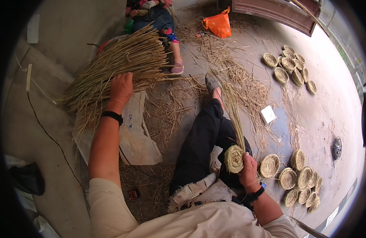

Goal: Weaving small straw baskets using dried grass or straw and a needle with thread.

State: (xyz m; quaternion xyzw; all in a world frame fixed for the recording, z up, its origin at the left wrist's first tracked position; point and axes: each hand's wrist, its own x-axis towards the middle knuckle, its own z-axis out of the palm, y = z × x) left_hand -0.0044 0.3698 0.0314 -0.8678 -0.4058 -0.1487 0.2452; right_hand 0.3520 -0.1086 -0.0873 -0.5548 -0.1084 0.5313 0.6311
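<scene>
My left hand (122, 88) reaches out to a big heap of dry straw stalks (115, 59) and rests on its near side, fingers curled down into the stalks. Whether it grips any of them is hidden. Over my right thigh, my right hand (248, 168) is closed on a small round coiled straw basket (233, 158). Long loose straw strands (232, 107) run up and away from that piece, past my shoe. Black bands circle both my wrists.
Finished straw baskets lie in groups at right (303, 178) and far right (288, 63). Straw scraps (246, 83) litter the floor. An orange bag (218, 24), a white box (267, 114) and a flat board (137, 139) are nearby. Another person (153, 23) sits beyond the heap.
</scene>
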